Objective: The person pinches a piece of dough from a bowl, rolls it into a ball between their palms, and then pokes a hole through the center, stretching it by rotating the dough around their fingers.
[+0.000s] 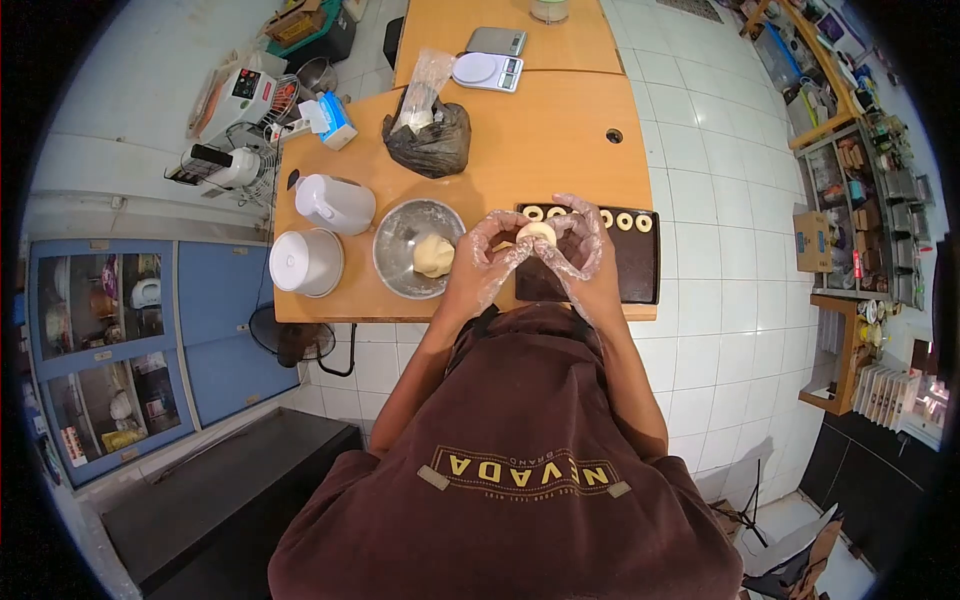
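Observation:
Between my floury fingers is a small pale piece of dough, raised above the near left part of a dark baking tray. My left hand grips its left side, and my right hand grips its right side. Several dough rings lie in a row along the far edge of the tray, some hidden behind my hands. Left of my left hand, a metal bowl holds a larger lump of dough.
Two white lidded containers stand left of the bowl. Farther back on the wooden table are a black plastic bag, a blue box and a white scale. A fan is at the left.

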The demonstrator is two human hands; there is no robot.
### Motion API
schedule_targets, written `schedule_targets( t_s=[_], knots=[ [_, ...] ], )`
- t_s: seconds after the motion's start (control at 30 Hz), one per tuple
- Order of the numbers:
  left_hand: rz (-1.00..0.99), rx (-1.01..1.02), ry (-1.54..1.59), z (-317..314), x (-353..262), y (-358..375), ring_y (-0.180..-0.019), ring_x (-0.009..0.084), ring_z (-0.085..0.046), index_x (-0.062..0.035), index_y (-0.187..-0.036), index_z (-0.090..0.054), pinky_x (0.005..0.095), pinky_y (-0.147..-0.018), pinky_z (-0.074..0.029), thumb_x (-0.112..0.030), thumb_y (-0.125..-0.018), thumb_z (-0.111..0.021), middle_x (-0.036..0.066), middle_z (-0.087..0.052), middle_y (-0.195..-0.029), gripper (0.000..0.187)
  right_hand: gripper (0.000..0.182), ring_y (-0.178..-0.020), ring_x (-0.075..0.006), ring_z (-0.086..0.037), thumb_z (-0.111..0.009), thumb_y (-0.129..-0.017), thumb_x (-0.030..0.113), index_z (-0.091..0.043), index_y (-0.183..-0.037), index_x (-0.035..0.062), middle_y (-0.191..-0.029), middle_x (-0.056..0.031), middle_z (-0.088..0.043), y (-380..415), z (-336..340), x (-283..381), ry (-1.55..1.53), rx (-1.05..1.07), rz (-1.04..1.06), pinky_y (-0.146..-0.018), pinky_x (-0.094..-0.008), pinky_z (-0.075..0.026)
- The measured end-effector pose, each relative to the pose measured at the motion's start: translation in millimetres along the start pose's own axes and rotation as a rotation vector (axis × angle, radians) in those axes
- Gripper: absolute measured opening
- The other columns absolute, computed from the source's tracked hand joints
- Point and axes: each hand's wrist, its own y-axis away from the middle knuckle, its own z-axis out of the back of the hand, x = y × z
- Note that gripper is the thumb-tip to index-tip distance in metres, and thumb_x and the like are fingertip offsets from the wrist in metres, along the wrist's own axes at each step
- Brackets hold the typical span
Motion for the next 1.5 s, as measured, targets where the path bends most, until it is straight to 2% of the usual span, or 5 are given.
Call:
schedule_targets(
  t_s=[0.67, 0.87, 1.07, 1.17, 1.5],
  knots=[
    [0.036, -0.104, 0.051, 9, -16, 25, -0.107, 0.0142, -0.064, -0.0012, -0.147, -0.046, 0.0305, -0.098, -0.05, 0.001, -0.099, -0.067, 0.007, -0.068, -0.114, 0.052, 0.059, -0.091, -0.0116, -0.063, -0.07, -0.091, -0.004, -0.048, -0.145, 0.0045, -0.098, -0.009, -0.068, 3, -24, -24, 0.154, 0.093, 0.032, -0.081, -0.0278, -0.051],
    [0.078, -0.002, 0.157, 26, -13, 32, -0.109, 0.0141, -0.064, -0.0013, -0.146, -0.049, 0.0313, -0.099, -0.05, -0.003, -0.099, -0.068, 0.008, -0.067, -0.117, 0.05, 0.064, -0.097, -0.0138, -0.064, -0.07, -0.092, -0.006, -0.043, -0.149, 0.0058, -0.104, -0.0071, -0.066, 1, -32, -8, -0.13, 0.073, -0.157, -0.089, -0.0314, -0.052],
    [0.091, -0.011, 0.169, 45, -22, 33, -0.111, 0.0138, -0.062, 0.0001, -0.14, -0.053, 0.0314, -0.103, -0.052, 0.003, -0.097, -0.069, 0.009, -0.063, -0.117, 0.046, 0.07, -0.104, -0.0141, -0.064, -0.071, -0.093, -0.005, -0.038, -0.153, 0.0051, -0.109, -0.0075, -0.065, -2, -49, -12, -0.074, 0.065, -0.122, -0.098, -0.0311, -0.051],
    [0.04, -0.047, 0.115, 60, -25, 33, -0.113, 0.0157, -0.064, 0.0014, -0.136, -0.057, 0.033, -0.102, -0.053, -0.005, -0.098, -0.071, 0.01, -0.066, -0.124, 0.041, 0.07, -0.107, -0.0145, -0.065, -0.073, -0.093, -0.004, -0.039, -0.153, 0.0044, -0.111, -0.0081, -0.066, -2, -69, 1, -0.086, 0.035, -0.137, -0.098, -0.0318, -0.052],
    [-0.029, -0.041, 0.177, 116, -29, 34, -0.111, 0.0141, -0.062, -0.0008, -0.141, -0.053, 0.0319, -0.095, -0.055, 0.001, -0.098, -0.069, 0.01, -0.063, -0.121, 0.046, 0.063, -0.101, -0.0134, -0.065, -0.068, -0.095, -0.005, -0.041, -0.152, 0.0034, -0.107, -0.0086, -0.066, -15, -135, -2, 0.1, -0.005, -0.084, -0.092, -0.0304, -0.053]
  ],
)
